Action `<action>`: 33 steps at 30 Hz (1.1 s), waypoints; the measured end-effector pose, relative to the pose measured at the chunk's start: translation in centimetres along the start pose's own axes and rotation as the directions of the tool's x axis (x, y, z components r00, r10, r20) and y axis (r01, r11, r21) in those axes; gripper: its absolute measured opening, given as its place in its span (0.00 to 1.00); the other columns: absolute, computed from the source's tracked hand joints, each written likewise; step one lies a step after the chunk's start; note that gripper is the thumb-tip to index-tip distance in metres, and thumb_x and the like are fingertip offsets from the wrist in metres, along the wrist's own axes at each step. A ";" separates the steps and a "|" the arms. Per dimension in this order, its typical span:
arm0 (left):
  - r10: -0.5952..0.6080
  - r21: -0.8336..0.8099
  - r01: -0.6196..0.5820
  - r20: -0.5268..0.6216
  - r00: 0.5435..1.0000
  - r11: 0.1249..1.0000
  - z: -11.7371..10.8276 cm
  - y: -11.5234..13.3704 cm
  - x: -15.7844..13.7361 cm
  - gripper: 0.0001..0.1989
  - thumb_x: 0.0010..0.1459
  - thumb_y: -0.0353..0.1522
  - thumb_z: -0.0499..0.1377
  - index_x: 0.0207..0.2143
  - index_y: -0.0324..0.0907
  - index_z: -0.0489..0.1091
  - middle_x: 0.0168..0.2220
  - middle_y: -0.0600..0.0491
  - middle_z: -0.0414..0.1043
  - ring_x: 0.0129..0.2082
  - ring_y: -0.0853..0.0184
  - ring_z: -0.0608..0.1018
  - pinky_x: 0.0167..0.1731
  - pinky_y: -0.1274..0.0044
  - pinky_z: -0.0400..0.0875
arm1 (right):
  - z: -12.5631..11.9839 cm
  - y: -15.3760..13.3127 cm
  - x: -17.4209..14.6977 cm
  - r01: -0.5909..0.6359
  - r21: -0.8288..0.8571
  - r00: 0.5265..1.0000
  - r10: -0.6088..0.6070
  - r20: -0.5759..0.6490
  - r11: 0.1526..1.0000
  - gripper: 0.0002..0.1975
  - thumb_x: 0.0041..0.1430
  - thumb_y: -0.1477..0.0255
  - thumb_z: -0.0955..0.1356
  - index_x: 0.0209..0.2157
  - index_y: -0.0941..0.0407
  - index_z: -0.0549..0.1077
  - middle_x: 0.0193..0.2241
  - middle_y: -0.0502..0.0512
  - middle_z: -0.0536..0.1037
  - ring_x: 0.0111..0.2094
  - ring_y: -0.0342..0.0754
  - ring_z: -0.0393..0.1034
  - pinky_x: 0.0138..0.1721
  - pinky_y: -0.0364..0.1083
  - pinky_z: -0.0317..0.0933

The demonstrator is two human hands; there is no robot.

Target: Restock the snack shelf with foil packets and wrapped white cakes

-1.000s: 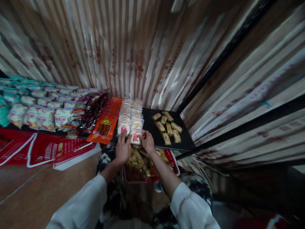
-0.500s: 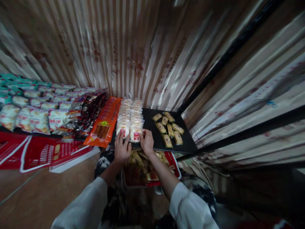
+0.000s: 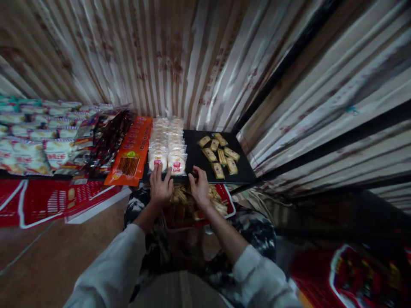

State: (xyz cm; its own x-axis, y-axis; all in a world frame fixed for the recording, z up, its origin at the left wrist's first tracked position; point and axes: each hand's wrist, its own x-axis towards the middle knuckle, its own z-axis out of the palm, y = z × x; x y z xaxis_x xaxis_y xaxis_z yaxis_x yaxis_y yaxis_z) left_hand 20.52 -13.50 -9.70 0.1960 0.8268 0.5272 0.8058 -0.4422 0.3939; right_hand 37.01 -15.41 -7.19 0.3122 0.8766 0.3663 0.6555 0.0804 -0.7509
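Two rows of clear-wrapped round white rice crackers (image 3: 176,163) stand on a black shelf (image 3: 194,147). My left hand (image 3: 161,187) rests its spread fingers on the front packet of the left row. Just right of the right row, my right hand (image 3: 199,186) hovers at the shelf's front edge, thumb and fingers apart and holding nothing. Several small wrapped biscuits (image 3: 222,156) lie loosely on the shelf's right part. Below my hands, a red basket (image 3: 230,204) holds many more yellow-wrapped packets.
An orange snack pack (image 3: 131,152) lies left of the crackers, beside dark red packets (image 3: 107,139) and rows of white bread-like packs (image 3: 58,152). A red printed panel (image 3: 61,199) hangs under the shelf. Another red basket (image 3: 321,271) stands lower right. Striped sheeting (image 3: 180,55) backs the shelf.
My right hand has come off the right row of crackers and opened. My left hand stays at the left row. The view has shifted, bringing the lower right basket into sight.
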 end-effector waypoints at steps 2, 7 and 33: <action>0.003 -0.003 -0.003 0.006 1.000 1.000 0.0 0.0 -0.1 0.24 0.60 0.33 0.51 0.59 0.44 0.59 0.66 0.43 0.43 0.65 0.49 0.48 0.57 0.56 0.52 | -2.4 1.8 -2.1 0.041 -0.052 0.998 -0.039 0.043 0.998 0.14 0.60 0.68 0.60 0.44 0.57 0.70 0.42 0.60 0.72 0.44 0.50 0.67 0.44 0.49 0.64; 0.076 -0.027 -0.075 0.018 0.997 0.997 -0.2 0.3 -0.9 0.26 0.59 0.31 0.50 0.60 0.42 0.57 0.66 0.43 0.42 0.65 0.50 0.48 0.59 0.57 0.51 | -8.7 7.0 -5.4 0.000 -0.382 0.966 0.099 0.240 0.924 0.12 0.59 0.71 0.61 0.38 0.55 0.74 0.37 0.57 0.76 0.40 0.49 0.70 0.44 0.47 0.63; 0.268 -0.241 -0.201 0.291 0.918 0.950 -0.9 1.8 -6.7 0.18 0.52 0.23 0.48 0.43 0.38 0.71 0.47 0.44 0.71 0.51 0.61 0.70 0.53 0.66 0.67 | -13.1 6.0 -6.5 -0.300 -0.355 0.932 0.352 0.091 0.885 0.16 0.61 0.64 0.56 0.36 0.55 0.72 0.29 0.54 0.76 0.31 0.48 0.70 0.32 0.43 0.58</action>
State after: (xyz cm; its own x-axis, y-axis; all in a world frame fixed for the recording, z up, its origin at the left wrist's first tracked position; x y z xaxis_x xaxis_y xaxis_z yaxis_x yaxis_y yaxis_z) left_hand 20.17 -20.14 -11.83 0.5584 0.7421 0.3708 0.5912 -0.6696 0.4496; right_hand 47.93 -26.78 -6.90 0.4590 0.8880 0.0275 0.7312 -0.3600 -0.5795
